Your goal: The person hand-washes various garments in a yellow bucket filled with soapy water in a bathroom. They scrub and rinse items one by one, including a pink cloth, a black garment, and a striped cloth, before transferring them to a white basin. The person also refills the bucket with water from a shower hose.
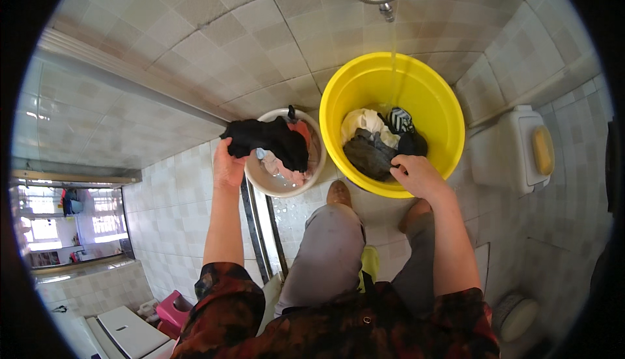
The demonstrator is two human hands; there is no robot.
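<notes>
My left hand point(229, 164) grips one end of a black cloth garment point(261, 137), which hangs over a white basin point(275, 193). Pink and light-coloured clothes point(281, 169) lie in that basin. My right hand point(415, 173) is at the near rim of a large yellow tub point(434, 90), its fingertips by a dark grey garment point(366, 156); whether they pinch it I cannot tell. A white garment point(364, 122), a black-and-white striped cloth point(400, 120) and a black piece lie in the tub too. A thin stream of water falls from a tap point(387, 12) into it.
A tiled wall point(273, 27) rises behind the tub. At the right stands a white bin point(503, 149) with a yellow soap bar point(542, 150) on top. A metal door track point(263, 227) runs along the floor at left. A pink stool point(173, 310) stands lower left.
</notes>
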